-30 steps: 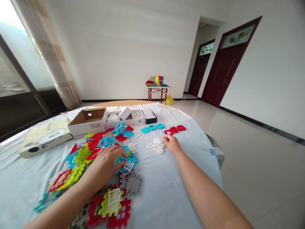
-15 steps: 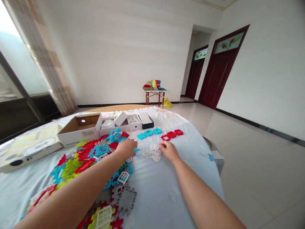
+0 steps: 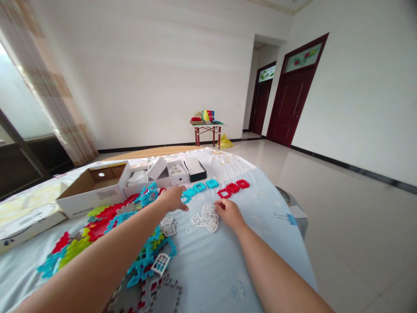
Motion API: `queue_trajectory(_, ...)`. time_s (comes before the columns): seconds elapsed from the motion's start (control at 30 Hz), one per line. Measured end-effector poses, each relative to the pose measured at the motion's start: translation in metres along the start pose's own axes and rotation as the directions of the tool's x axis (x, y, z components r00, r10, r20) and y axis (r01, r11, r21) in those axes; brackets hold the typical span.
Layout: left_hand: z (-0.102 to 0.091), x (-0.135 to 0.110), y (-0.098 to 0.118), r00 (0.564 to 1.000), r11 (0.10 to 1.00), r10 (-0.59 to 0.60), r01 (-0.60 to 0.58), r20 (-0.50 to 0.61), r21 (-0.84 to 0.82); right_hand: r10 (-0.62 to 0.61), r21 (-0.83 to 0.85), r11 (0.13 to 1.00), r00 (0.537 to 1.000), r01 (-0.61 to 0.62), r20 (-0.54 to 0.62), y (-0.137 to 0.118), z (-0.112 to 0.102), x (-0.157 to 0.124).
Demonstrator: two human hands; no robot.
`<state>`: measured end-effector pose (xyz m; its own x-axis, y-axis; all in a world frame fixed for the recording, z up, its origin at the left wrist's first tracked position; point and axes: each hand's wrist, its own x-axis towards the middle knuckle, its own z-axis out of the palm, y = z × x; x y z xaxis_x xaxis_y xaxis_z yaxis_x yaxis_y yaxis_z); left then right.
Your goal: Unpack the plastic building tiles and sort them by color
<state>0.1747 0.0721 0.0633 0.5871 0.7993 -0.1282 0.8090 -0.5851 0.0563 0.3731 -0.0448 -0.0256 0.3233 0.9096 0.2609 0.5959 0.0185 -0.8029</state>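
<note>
My left hand [image 3: 173, 199] reaches over the edge of a mixed heap, its thumb apart from the fingers. Its fingertips are at the left end of a row of blue toothed plastic pieces [image 3: 199, 187]; whether they touch it I cannot tell. My right hand [image 3: 230, 212] is closed in a pinch at the right edge of a small pile of white lattice window pieces [image 3: 205, 219]. What lies between its fingertips is hidden. Just beyond it is a row of red toothed pieces [image 3: 233, 188]. More white window pieces [image 3: 168, 227] lie beneath my left forearm.
The heap of interlocking panels [image 3: 76, 250] spreads over the cloth-covered round table [image 3: 208, 274] on the left. Behind it stand an open cardboard box [image 3: 94, 195] and smaller white boxes [image 3: 178, 173]. A grey stool-like object [image 3: 298, 215] stands beside the table's right edge.
The view has shifted slightly right. The bit of blue that showed below my left fingers is no longer there, and that hand's thumb now sticks out. My right hand stays by the white pile.
</note>
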Motion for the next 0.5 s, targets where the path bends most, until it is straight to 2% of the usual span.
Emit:
queue_trajectory(0.13,-0.001,0.035,-0.001,0.996,1.000,-0.015,0.016,-0.088,0.006,0.012,-0.010,1.000,1.000,-0.012,-0.004,0.002,0.001,0.001)
queue_trajectory(0.27,0.011,0.058,0.002,0.995,0.999,-0.033,0.034,-0.091,0.007,0.011,0.005,1.000,1.000,-0.011,-0.010,0.005,0.003,0.002)
queue_trajectory(0.4,0.016,0.063,0.003,0.994,0.999,-0.050,0.048,-0.101,-0.022,-0.010,0.017,1.000,1.000,0.010,-0.015,0.005,0.003,0.001)
queue_trajectory(0.5,0.005,0.054,-0.005,0.988,0.998,-0.045,0.037,-0.150,-0.054,0.007,0.047,0.999,1.000,-0.006,-0.003,0.004,0.001,0.000)
